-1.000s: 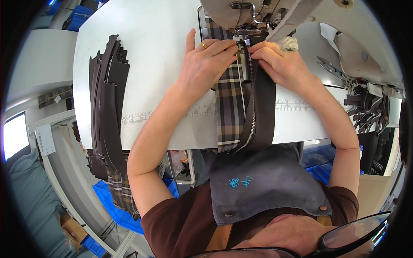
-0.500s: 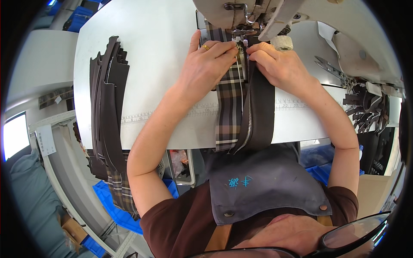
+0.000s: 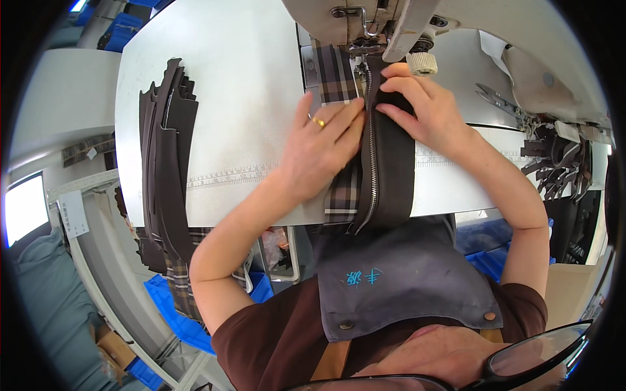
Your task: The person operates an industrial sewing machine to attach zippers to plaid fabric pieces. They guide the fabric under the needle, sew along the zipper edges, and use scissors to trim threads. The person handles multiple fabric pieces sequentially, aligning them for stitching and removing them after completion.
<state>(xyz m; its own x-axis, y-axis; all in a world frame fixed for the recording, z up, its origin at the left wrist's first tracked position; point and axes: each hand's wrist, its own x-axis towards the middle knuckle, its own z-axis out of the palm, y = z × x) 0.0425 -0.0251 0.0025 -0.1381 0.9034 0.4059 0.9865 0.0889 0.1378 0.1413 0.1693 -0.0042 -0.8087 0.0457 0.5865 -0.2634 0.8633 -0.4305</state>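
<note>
- My left hand (image 3: 323, 146) lies flat, palm down and fingers spread, pressing the plaid fabric strip (image 3: 339, 189) onto the white table (image 3: 241, 91); it pins the cloth rather than clasping it.
- My right hand (image 3: 424, 107) presses down on the dark brown fabric piece (image 3: 394, 176), fingertips curled at its top edge; again a press, not a closed grasp.
- Between the two hands runs the metal zipper (image 3: 370, 163), touching the fingertips of both.
- Just beyond my fingertips sits the sewing machine head (image 3: 365, 26), the plaid strip passing under it.
- Well off to the left of my left hand lies a stack of dark fabric strips (image 3: 166, 150), hanging over the table edge.
- Beyond my right wrist, scissors (image 3: 499, 101) rest on the table.
</note>
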